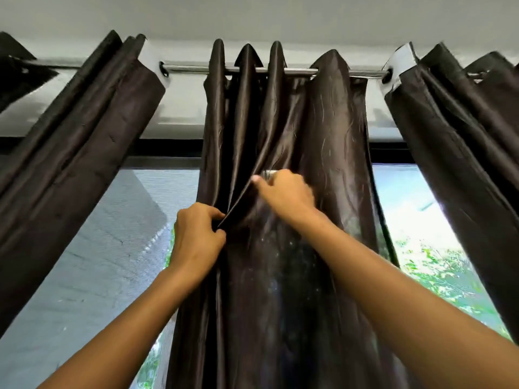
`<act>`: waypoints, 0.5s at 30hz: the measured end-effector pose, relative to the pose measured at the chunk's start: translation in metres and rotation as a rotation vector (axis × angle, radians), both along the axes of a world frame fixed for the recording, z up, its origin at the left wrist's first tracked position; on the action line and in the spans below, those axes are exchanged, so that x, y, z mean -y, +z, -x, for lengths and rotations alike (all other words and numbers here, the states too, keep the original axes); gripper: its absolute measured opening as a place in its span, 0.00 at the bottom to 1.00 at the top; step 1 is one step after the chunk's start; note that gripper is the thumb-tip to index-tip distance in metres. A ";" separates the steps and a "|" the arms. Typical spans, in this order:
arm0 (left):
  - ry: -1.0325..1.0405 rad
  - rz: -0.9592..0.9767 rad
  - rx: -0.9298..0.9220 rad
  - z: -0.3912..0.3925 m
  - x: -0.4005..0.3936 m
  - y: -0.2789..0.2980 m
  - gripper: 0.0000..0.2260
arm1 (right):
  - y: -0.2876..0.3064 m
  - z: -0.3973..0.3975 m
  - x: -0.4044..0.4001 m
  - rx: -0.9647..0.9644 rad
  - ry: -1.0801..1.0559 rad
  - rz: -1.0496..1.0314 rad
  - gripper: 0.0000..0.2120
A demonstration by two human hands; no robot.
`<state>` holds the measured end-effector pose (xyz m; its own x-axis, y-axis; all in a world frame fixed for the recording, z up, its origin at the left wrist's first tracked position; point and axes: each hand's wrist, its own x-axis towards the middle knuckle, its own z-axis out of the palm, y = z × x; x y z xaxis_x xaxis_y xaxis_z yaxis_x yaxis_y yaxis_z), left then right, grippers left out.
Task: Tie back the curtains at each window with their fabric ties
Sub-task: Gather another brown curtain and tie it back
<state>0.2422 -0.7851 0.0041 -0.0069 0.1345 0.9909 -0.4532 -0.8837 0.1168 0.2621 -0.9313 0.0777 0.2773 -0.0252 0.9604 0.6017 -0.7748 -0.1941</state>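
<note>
A dark brown satin curtain (331,130) hangs gathered from a metal rod (193,68) in the middle of the view. My left hand (196,237) pinches a fold of this curtain near its left edge. A taut strip of the same dark fabric (238,200) runs up and right from that hand to my right hand (283,195), which grips the strip's upper end against the curtain. Something small and pale shows at the right hand's fingertips. I cannot tell whether the strip is a separate tie or a fold of the curtain.
Two more dark curtains hang from the same rod, one at the left (73,153) and one at the right (460,141). Behind them is a black-framed window (421,220) with a mesh screen, a grey wall and green leaves outside. The white ceiling is close above.
</note>
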 end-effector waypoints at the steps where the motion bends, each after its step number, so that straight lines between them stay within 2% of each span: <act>1: -0.011 -0.001 0.007 -0.001 -0.001 -0.001 0.11 | -0.001 -0.004 0.015 0.081 -0.133 -0.115 0.26; 3: -0.022 -0.008 0.028 -0.003 -0.001 -0.003 0.11 | -0.002 -0.014 0.042 0.081 -0.189 -0.314 0.39; 5: -0.028 -0.016 0.027 -0.004 0.001 -0.003 0.13 | -0.001 -0.023 0.060 -0.019 -0.109 -0.421 0.52; 8: -0.029 -0.025 0.026 -0.005 0.006 -0.004 0.15 | 0.002 -0.037 0.078 -0.042 -0.133 -0.503 0.56; 11: -0.023 -0.037 0.012 -0.009 0.008 -0.004 0.18 | 0.010 -0.045 0.091 -0.100 -0.117 -0.506 0.47; 14: -0.032 -0.038 0.010 -0.012 0.008 -0.005 0.19 | 0.017 -0.045 0.090 -0.031 -0.151 -0.444 0.22; 15: -0.040 -0.038 0.018 -0.013 0.008 -0.005 0.19 | 0.018 -0.041 0.082 -0.002 -0.148 -0.399 0.17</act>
